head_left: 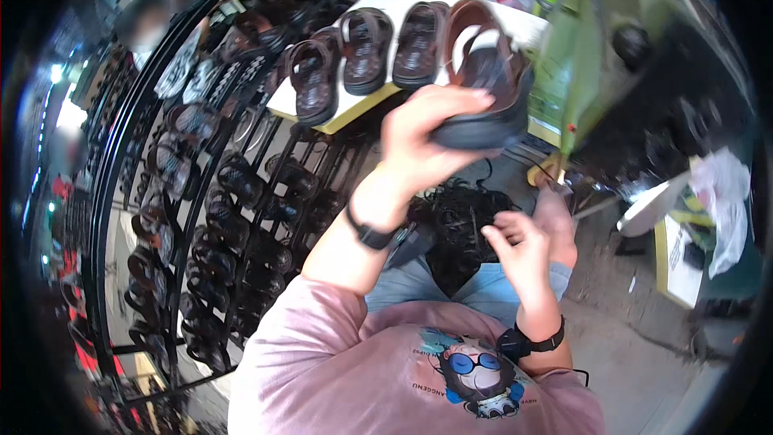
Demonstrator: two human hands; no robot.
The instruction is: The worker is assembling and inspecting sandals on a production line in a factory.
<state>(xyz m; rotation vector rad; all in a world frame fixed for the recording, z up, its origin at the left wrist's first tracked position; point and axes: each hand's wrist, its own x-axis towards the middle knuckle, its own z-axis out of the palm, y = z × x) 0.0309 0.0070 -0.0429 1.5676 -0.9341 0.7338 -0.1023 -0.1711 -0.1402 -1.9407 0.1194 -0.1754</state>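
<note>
Left hand point(419, 133) clenches brown sandal point(483, 80) by sole edge, raised above lap. Right hand point(523, 246) half-curled over black cord bundle point(455, 221), fingers pinching; what it holds, we cannot tell. Best, we judge: keep sole steady, strap toward us. Beyond: three sandals point(366, 52) on bench point(386, 105), black rack point(193, 217) left.

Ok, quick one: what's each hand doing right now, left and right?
Left hand: closed around the sole of a brown sandal, held up.
Right hand: fingers curled over a black tangled bundle on the lap; whether it grips anything cannot be told.
</note>
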